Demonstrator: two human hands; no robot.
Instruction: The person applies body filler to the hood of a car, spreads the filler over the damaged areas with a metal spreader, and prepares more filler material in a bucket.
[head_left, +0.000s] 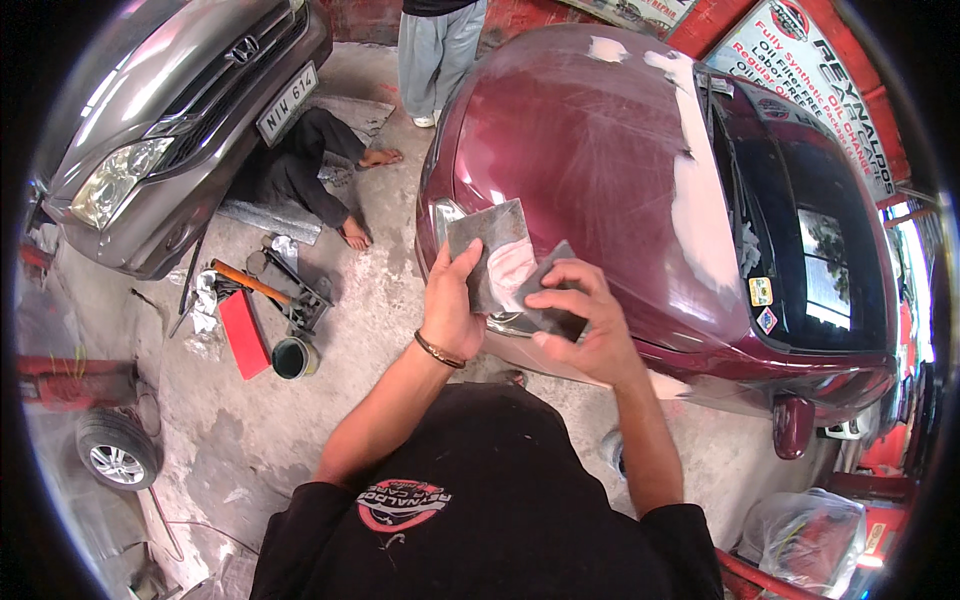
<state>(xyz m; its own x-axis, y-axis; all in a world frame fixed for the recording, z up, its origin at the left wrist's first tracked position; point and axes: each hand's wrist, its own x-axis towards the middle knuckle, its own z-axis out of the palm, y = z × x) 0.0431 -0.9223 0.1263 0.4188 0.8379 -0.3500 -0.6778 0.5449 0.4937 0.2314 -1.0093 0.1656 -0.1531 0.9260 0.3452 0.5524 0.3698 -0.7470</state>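
My left hand (452,300) is closed on the edge of a flat grey mixing plate (470,238), thumb on top. A smear of pinkish-white body filler (511,266) lies across the plate's face. In my right hand (602,325) a thin dark spreader (551,270) is gripped between thumb and fingers, its edge against or very close to the filler. Both hands are in front of my chest, over the front corner of a maroon car (560,130). Pale filler patches (702,215) run along the rear edge of its hood.
A grey car (190,100) stands at the left, with a person's legs (305,165) sticking out from beneath. Behind, another person (435,60) stands. On the floor are a jack (290,290), a red box (243,335), a can (294,357) and a wheel (117,450).
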